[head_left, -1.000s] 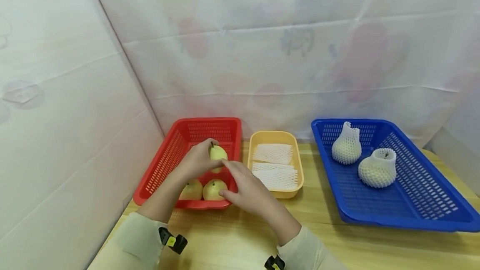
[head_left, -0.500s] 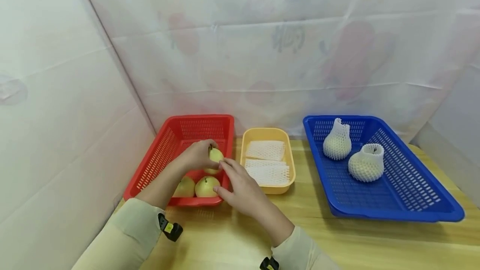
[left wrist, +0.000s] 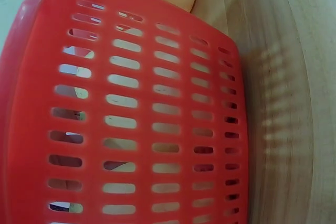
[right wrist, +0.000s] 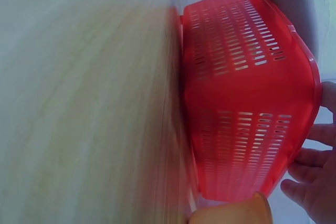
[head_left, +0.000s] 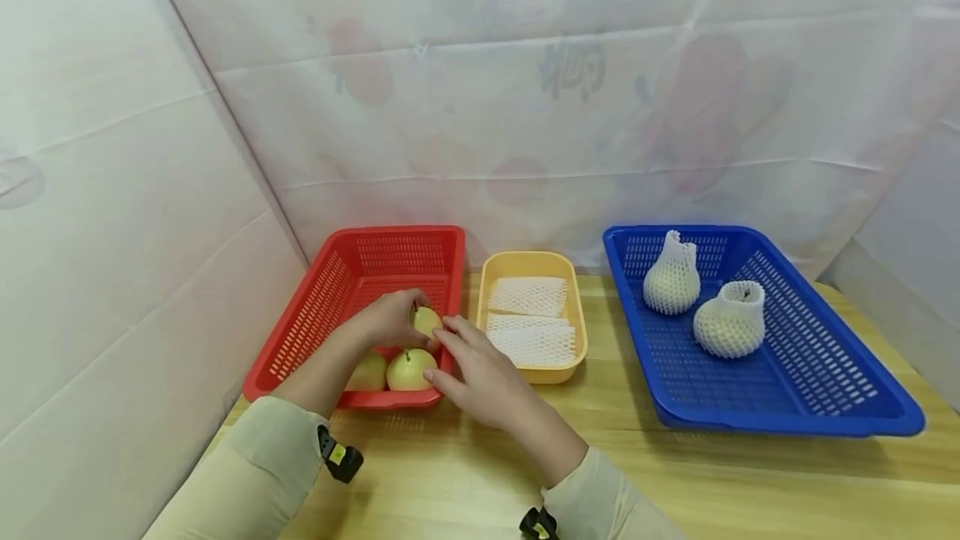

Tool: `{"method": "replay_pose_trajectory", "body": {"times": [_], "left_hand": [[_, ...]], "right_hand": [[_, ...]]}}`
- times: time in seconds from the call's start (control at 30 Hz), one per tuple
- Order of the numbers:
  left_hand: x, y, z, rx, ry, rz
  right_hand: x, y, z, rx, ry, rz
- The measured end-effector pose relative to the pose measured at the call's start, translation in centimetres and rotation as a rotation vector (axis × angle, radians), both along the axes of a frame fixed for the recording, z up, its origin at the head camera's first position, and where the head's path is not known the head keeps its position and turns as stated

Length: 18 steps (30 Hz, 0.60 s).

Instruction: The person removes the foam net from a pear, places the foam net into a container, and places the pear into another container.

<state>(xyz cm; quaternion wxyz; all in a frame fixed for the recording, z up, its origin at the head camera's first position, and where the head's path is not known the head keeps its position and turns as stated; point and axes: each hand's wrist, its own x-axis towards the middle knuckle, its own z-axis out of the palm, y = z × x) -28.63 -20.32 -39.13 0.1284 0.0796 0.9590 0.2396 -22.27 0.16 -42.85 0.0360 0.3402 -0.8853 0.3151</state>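
Judging by looks, the held pear [head_left: 427,322] is firm, moderately heavy, smooth enough to slip and easy to bruise, so cup the belly, don't squeeze. Left hand [head_left: 388,320] grips it from the left; right hand [head_left: 483,377], fingers spread and gripping nothing, is just right of it, contact unclear. It's inside the red basket [head_left: 393,400] by the right wall, another pear [head_left: 411,372] just in front.

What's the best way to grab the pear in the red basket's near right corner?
Probably around the upper sides of the corner pear, from above. It sits stem up with its rounded top exposed, while the front wall of the red basket, the neighbouring pear at left and the held pear behind, in the left hand, crowd other approaches.
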Motion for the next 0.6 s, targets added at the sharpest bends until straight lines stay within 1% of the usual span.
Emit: {"method": "replay_pose_trajectory", "body": {"times": [0.13, 0.23, 0.33, 0.4, 0.5, 0.6], "left_hand": [[0.2, 0.0, 0.1, 0.019, -0.005, 0.0], [0.4, 0.0, 0.2, 0.031, -0.009, 0.004], [0.6, 0.0, 0.4, 0.043, -0.014, 0.02], [0.7, 0.0, 0.6, 0.048, -0.014, 0.022], [1.0, 0.0, 0.9, 0.053, -0.007, 0.017], [1.5, -0.1, 1.3, 0.052, 0.013, 0.006]], "right_hand": [[0.2, 0.3, 0.4, 0.034, 0.004, 0.003], [0.2, 0.8, 1.3, 0.063, 0.022, 0.011], [0.1, 1.7, 2.7, 0.083, 0.036, 0.007], [-0.1, 2.6, 3.7, 0.092, 0.061, -0.006], [-0.3, 4.5, 5.4, 0.112, 0.11, -0.03], [-0.4, 6.8, 7.2, 0.133, 0.136, -0.05]]}}
